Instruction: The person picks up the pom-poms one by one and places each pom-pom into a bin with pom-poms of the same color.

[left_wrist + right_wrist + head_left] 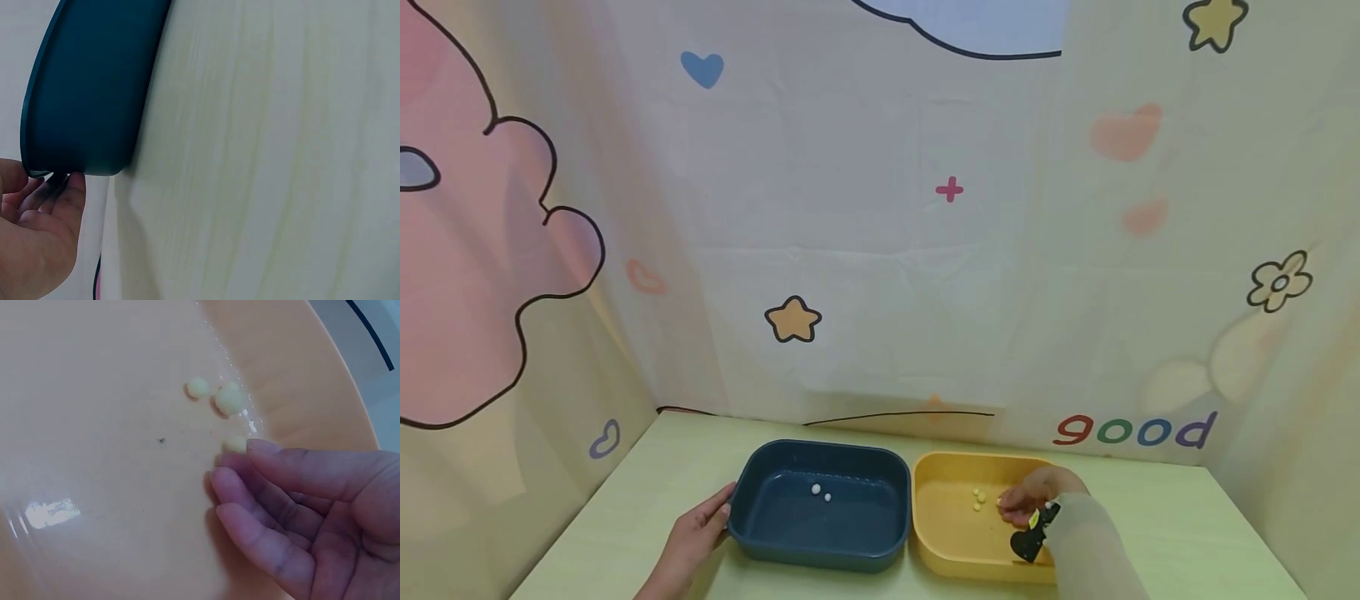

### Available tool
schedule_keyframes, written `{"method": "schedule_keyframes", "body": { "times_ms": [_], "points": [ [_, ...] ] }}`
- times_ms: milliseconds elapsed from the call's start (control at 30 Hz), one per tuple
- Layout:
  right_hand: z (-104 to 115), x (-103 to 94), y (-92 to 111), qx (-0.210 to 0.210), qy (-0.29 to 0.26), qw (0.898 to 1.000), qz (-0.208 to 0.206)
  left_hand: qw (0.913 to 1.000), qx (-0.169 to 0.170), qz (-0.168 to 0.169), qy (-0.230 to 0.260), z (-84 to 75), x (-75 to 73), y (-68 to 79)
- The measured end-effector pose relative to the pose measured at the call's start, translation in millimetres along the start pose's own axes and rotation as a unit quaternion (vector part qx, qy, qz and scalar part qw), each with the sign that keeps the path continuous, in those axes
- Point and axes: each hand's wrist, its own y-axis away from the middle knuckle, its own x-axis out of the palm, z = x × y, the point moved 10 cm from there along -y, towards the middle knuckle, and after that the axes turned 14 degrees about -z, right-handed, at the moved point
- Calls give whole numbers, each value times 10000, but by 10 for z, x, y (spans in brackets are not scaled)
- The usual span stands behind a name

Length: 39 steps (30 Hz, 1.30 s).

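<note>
Fingers (256,540) of the right hand (331,534) look pinched, thumb to forefinger, on a small ball (234,445) near the middle of the yellow tray (970,568). I judge that only the tips hold it, so squeezing off-centre could shoot it loose, and a careless brush might scatter the loose balls (981,497) at its nine o'clock in the head view. With the left hand (696,532) gripping the blue tray (820,560) at nine o'clock, any jerk I allow could send its white balls (816,489) rolling.
</note>
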Motion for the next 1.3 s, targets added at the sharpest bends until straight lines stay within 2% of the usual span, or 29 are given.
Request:
{"method": "schedule_keyframes", "body": {
  "times_ms": [133, 300, 500, 600, 700, 800, 933, 1067, 1200, 1300],
  "points": [
    [27, 19, 29, -7, 388, 9990, 221, 10000, -15, -22, 26, -8, 4, 6],
    [32, -5, 54, 0, 276, 9996, -83, 10000, 0, -49, 73, -4, 5, 8],
    [54, -42, 118, -120, 392, 9987, -318, 9999, 39, -26, 131, -9, 15, 16],
    [54, -113, 155, -10, 107, 9981, -602, 9999, 29, -18, 112, -14, 19, 13],
    [70, -245, 201, 43, -462, 9922, -1155, 10000, 27, -17, 86, -23, 16, 11],
    [160, -327, 260, -330, -598, 9878, -1401, 10000, 45, 6, 83, -31, 7, 8],
    [280, -330, 362, -864, -283, 9875, -1290, 9999, 29, -1, 106, -39, -1, 2],
    [322, -347, 471, -1039, -211, 9840, -1430, 9999, -3, 32, 170, -34, 6, -6],
    [357, -362, 591, -1355, -207, 9758, -1706, 9995, -10, 107, 308, -16, 16, -3],
    [386, -329, 711, -1712, -378, 9691, -1732, 9994, -17, 111, 331, -7, 20, 0]
  ]
}}
